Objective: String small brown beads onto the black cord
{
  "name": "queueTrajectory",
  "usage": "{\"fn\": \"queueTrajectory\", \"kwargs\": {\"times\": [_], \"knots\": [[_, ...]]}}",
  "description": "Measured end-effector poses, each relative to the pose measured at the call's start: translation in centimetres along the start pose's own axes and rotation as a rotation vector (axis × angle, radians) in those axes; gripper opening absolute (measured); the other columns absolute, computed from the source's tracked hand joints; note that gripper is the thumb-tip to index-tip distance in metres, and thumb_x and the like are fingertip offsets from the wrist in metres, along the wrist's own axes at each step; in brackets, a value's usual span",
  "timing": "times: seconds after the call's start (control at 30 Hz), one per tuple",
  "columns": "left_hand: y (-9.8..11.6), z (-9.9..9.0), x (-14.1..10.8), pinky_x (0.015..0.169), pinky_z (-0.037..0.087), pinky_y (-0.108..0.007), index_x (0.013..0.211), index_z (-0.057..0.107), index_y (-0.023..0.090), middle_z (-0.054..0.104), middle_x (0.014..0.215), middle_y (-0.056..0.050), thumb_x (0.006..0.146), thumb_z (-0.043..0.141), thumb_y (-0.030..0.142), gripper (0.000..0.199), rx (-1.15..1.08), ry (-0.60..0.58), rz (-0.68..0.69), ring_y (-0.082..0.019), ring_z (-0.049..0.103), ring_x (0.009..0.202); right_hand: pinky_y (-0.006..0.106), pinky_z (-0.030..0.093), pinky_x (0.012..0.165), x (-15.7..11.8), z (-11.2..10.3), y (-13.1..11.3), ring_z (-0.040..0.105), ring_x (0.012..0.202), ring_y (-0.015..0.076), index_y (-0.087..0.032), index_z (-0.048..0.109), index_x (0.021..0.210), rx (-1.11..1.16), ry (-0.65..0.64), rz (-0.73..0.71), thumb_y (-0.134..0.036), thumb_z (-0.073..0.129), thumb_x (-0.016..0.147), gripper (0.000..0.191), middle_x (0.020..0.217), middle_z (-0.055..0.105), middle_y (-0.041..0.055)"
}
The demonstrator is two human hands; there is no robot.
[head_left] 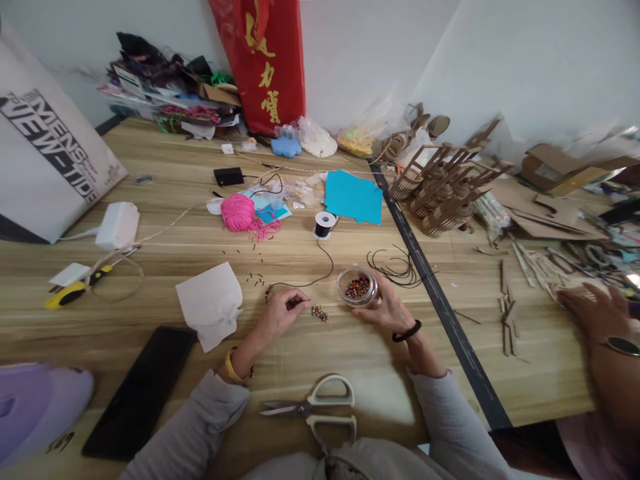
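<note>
My left hand (281,312) is closed in a pinch, with the dark tip of a cord at its fingertips. A thin black cord (327,267) runs from a white spool (325,223) to a few beads (269,292) beside that hand; its course behind the fingers is hidden. My right hand (387,307) is wrapped round a clear jar (343,283), tilted so its open mouth faces up and left. Many small multicoloured beads (357,288) lie in the jar. Between my hands a small heap of loose beads (320,313) rests on the table.
Scissors (307,407) lie near my body. Left are white paper (210,303), a black phone (143,393) and a yellow-handled tool (75,291). Pink yarn (239,212), blue sheets (354,197) and coiled cord (397,267) lie beyond. A co-worker's hand (597,310) is at right.
</note>
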State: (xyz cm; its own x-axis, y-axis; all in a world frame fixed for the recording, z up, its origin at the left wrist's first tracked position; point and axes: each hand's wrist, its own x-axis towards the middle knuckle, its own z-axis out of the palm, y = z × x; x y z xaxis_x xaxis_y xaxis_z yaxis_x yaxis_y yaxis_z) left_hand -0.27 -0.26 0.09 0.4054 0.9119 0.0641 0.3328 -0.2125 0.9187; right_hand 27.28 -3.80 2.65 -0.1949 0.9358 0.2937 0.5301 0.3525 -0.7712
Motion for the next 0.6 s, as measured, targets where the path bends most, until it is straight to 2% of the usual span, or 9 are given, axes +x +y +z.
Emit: {"fn": "queueTrajectory", "kwargs": {"times": [0.17, 0.37, 0.5, 0.6], "knots": [[0.0, -0.9, -0.1, 0.067, 0.048, -0.027, 0.078, 0.064, 0.017, 0.066, 0.076, -0.003, 0.078, 0.055, 0.014, 0.010, 0.234, 0.083, 0.064, -0.015, 0.060, 0.069, 0.051, 0.035, 0.109, 0.2, 1.4, 0.5, 0.045, 0.128, 0.0320, -0.022, 0.038, 0.137, 0.068, 0.026, 0.027, -0.042, 0.081, 0.064, 0.087, 0.137, 0.047, 0.0137], [-0.6, -2.5, -0.1, 0.076, 0.048, -0.033, 0.078, 0.064, 0.018, 0.063, 0.083, -0.005, 0.082, 0.053, 0.015, 0.012, 0.565, 0.084, 0.091, -0.020, 0.059, 0.081, 0.053, 0.034, 0.110, 1.6, 3.5, 1.1, 0.043, 0.129, 0.0338, -0.021, 0.041, 0.134, 0.113, 0.075, 0.076, -0.048, 0.083, 0.059, 0.091, 0.132, 0.050, 0.0132], [-0.7, -3.0, -0.1, 0.082, 0.049, -0.037, 0.086, 0.067, 0.018, 0.062, 0.091, -0.007, 0.085, 0.050, 0.018, 0.017, 0.644, 0.062, 0.042, -0.022, 0.059, 0.087, 0.051, 0.036, 0.109, 2.7, 4.9, 0.9, 0.047, 0.125, 0.0322, -0.020, 0.040, 0.132, 0.195, 0.085, 0.019, -0.047, 0.083, 0.060, 0.088, 0.131, 0.051, 0.0131], [-0.3, -3.0, -0.1, 0.089, 0.047, -0.041, 0.099, 0.067, 0.016, 0.061, 0.099, -0.009, 0.084, 0.048, 0.016, 0.024, 0.619, 0.110, 0.052, -0.024, 0.058, 0.096, 0.047, 0.039, 0.108, 3.3, 6.2, 0.8, 0.050, 0.123, 0.0304, -0.019, 0.039, 0.132, 0.241, 0.077, 0.015, -0.048, 0.083, 0.059, 0.090, 0.129, 0.051, 0.0132]]}}
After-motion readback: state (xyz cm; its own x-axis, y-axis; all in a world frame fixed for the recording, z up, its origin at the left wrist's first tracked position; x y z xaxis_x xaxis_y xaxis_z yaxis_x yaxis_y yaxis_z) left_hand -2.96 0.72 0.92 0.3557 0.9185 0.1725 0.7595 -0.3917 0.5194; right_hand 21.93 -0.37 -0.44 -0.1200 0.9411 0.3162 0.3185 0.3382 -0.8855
